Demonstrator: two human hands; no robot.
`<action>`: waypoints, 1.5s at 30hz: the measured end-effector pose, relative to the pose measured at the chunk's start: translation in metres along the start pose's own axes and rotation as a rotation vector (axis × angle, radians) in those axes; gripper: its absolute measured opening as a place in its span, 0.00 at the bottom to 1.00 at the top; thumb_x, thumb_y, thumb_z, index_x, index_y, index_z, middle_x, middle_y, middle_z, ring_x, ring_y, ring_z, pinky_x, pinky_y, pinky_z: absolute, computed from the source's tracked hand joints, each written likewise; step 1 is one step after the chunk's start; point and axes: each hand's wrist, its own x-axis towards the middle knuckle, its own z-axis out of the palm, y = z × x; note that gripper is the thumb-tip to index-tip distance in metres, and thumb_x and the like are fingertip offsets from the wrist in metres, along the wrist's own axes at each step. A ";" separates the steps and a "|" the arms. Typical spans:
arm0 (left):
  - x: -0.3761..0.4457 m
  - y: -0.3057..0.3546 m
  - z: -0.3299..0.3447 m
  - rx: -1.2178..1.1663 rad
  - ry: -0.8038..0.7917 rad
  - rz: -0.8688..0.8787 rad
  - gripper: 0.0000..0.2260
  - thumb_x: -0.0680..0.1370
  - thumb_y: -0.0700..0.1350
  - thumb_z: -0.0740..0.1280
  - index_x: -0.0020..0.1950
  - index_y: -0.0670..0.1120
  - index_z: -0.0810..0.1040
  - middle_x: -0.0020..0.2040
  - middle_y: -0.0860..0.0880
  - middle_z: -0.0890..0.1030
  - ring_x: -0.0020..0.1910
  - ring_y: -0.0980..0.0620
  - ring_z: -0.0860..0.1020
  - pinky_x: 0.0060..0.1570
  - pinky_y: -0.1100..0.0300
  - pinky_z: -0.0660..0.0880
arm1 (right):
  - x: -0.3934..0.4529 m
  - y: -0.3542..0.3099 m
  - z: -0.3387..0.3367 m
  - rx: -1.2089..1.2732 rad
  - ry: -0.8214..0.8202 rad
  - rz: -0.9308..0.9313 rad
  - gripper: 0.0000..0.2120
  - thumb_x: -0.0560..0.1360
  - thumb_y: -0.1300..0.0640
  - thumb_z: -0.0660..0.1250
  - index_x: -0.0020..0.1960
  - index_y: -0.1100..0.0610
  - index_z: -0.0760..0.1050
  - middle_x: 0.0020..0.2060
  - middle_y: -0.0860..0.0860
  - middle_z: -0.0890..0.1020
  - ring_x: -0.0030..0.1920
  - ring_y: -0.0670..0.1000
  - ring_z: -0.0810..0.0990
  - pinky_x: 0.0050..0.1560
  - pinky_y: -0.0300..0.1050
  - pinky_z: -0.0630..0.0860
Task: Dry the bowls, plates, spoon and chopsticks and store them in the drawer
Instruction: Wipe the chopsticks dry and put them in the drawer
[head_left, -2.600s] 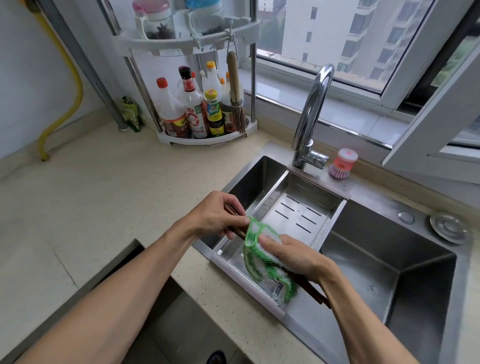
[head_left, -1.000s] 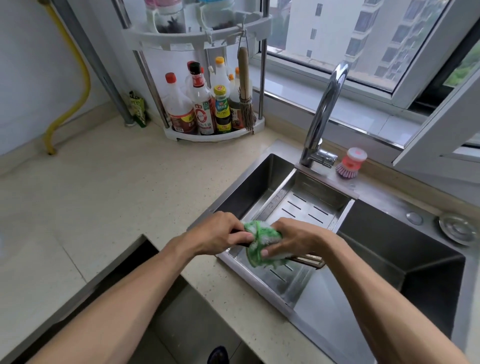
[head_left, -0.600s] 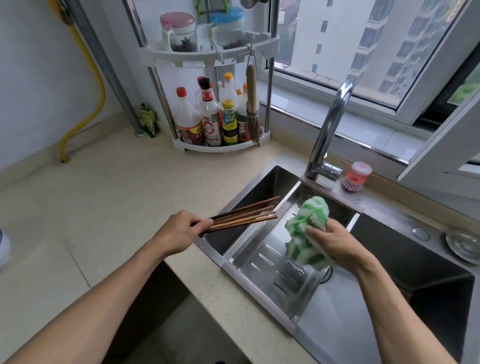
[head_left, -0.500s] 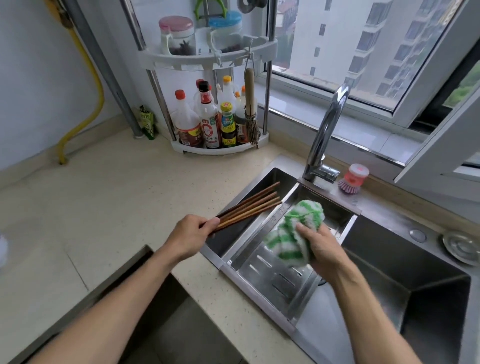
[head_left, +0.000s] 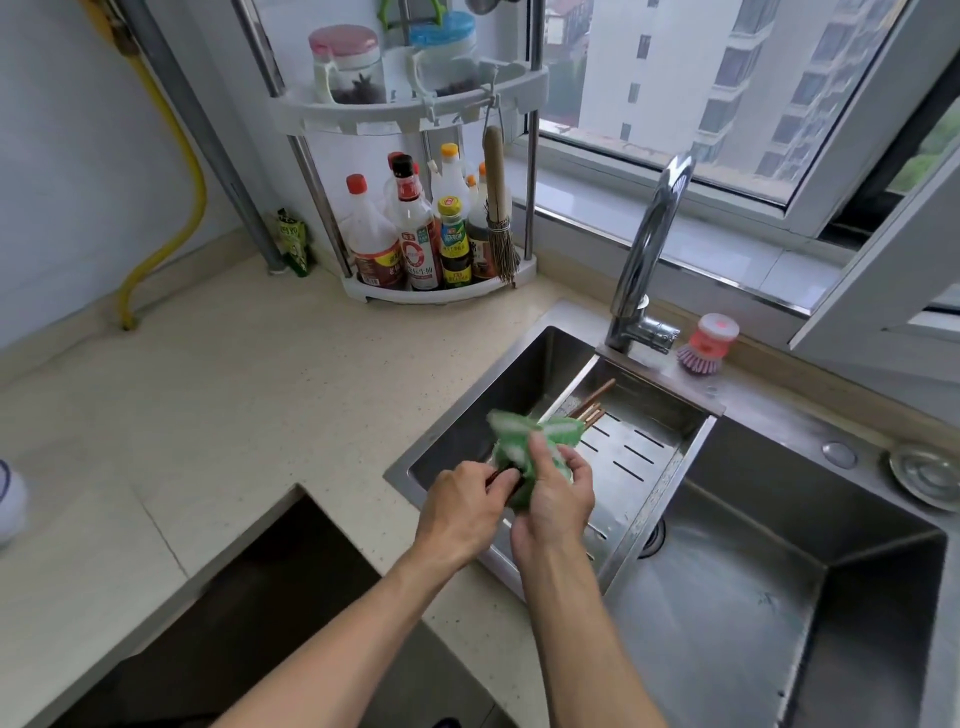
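Observation:
A bundle of brown chopsticks (head_left: 592, 408) points up and to the right over the steel drain tray (head_left: 652, 441) in the sink. My left hand (head_left: 460, 512) grips their near end. My right hand (head_left: 558, 491) holds a green and white cloth (head_left: 511, 441) wrapped around the middle of the chopsticks, so only their far tips show. Both hands sit close together above the sink's left basin. An open dark drawer (head_left: 270, 613) gapes below the counter edge at the lower left.
A chrome faucet (head_left: 649, 249) rises behind the tray, with a pink dish brush (head_left: 709, 345) beside it. A corner rack (head_left: 415, 202) with sauce bottles and jars stands on the beige counter (head_left: 208, 405). The larger sink basin (head_left: 779, 597) lies to the right.
The hands had parted, the left with the chopsticks and the right with the cloth. They have come together again, and the cloth is wrapped round the chopsticks.

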 end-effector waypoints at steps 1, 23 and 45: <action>-0.001 -0.001 0.000 0.004 -0.012 0.010 0.21 0.82 0.54 0.61 0.30 0.49 0.70 0.30 0.49 0.75 0.35 0.45 0.76 0.36 0.53 0.69 | 0.000 0.004 0.000 -0.037 0.032 -0.014 0.24 0.69 0.63 0.78 0.60 0.52 0.71 0.58 0.60 0.79 0.53 0.60 0.82 0.51 0.56 0.81; -0.008 -0.022 -0.045 -0.240 -0.165 -0.055 0.09 0.81 0.50 0.66 0.51 0.44 0.81 0.35 0.48 0.80 0.26 0.51 0.77 0.28 0.57 0.75 | 0.032 -0.044 0.007 -0.017 -0.086 0.026 0.09 0.76 0.66 0.71 0.54 0.62 0.75 0.44 0.59 0.84 0.38 0.54 0.86 0.45 0.57 0.84; 0.004 -0.021 -0.042 0.095 -0.116 0.040 0.17 0.84 0.50 0.58 0.45 0.40 0.79 0.37 0.43 0.80 0.37 0.43 0.78 0.40 0.47 0.75 | 0.009 -0.016 0.009 -0.013 -0.266 0.158 0.23 0.69 0.61 0.74 0.62 0.65 0.77 0.50 0.61 0.84 0.43 0.56 0.86 0.38 0.49 0.83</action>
